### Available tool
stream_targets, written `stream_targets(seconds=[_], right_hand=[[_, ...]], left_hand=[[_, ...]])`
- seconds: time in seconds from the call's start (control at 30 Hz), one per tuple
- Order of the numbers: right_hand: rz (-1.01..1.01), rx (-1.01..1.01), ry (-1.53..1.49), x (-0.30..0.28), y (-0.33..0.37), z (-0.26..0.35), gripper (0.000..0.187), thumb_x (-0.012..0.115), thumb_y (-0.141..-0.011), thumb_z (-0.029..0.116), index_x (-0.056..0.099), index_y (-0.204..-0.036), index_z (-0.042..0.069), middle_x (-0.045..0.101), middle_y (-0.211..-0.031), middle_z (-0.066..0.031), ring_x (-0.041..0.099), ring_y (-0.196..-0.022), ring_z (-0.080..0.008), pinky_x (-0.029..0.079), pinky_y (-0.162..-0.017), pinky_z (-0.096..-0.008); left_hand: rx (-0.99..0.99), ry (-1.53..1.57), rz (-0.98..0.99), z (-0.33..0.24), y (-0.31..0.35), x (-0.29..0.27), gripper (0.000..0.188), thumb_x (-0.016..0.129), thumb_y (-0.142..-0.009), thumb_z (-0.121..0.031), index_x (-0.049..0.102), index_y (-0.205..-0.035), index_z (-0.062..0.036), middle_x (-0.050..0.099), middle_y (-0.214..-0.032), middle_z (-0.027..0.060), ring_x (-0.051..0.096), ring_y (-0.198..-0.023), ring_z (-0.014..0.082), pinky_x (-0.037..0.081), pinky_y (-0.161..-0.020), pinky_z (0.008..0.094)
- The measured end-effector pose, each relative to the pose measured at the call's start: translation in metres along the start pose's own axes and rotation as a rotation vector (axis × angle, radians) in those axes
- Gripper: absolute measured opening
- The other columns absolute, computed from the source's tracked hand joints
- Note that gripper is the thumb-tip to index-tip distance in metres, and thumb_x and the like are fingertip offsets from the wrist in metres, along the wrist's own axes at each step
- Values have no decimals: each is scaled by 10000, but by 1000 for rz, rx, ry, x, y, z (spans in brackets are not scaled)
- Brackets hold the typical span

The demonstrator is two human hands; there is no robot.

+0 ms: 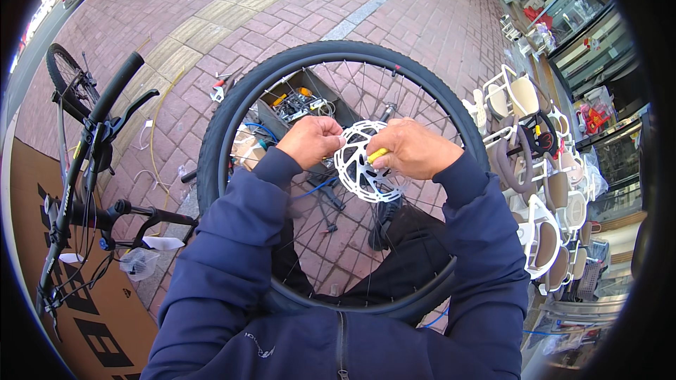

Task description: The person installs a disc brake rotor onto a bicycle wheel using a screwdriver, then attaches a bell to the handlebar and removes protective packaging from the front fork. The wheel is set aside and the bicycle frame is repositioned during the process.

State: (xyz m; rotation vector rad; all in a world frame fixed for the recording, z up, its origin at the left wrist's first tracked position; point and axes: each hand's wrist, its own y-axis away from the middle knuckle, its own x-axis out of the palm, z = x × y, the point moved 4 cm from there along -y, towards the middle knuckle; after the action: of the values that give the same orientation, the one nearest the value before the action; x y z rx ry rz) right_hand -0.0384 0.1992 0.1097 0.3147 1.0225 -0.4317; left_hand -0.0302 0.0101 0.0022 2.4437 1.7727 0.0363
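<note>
A bicycle wheel [343, 49] with a black tyre and thin spokes lies across my lap. At its hub sits a silver-white disc brake rotor [346, 173] with cut-out slots. My right hand [420, 149] is closed round a small tool with a yellow handle [378, 155], held over the rotor's upper right part; the tool's tip is hidden. At the rotor's left edge, my left hand [312, 142] has thumb and forefinger pinched together. Whether those fingertips grip the rotor or some small part cannot be made out.
Beneath the wheel, an open toolbox [341, 89] holds assorted tools on the brick paving. A bicycle handlebar [116, 88] stands at left over a cardboard box [120, 302]. Several white and brown seats [542, 236] crowd the right side. A yellow cable [160, 123] lies on the ground.
</note>
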Motion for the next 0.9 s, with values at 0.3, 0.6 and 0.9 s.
stream_targets(seconds=[0.3,0.6,0.9], right_hand=[[-175,254,256,22,14,17,239,689,-940,297,585,-967,84,678,-779,-145,674,-739,-397,501,-650,-512],[-470,642,310,51,24,43,341,701,-939,344,558,-991,39,692,-826,-182,687,-749,-413,519,-651,-518],[-251,319,360,19,37,26,355,580,-1027,369,665,-823,91,639,-695,-139,646,-679,-388,487,-590,-481]], left_hand=[[5,-28,-33,9,-4,-2,160,720,-896,-132,718,-936,23,696,-749,48,626,-687,101,515,-651,285],[7,-55,-18,7,-3,-1,199,722,-897,-164,723,-953,28,708,-760,65,638,-691,113,520,-661,292],[11,4,-19,10,-4,0,184,722,-897,-149,722,-954,26,710,-764,64,638,-693,108,515,-663,288]])
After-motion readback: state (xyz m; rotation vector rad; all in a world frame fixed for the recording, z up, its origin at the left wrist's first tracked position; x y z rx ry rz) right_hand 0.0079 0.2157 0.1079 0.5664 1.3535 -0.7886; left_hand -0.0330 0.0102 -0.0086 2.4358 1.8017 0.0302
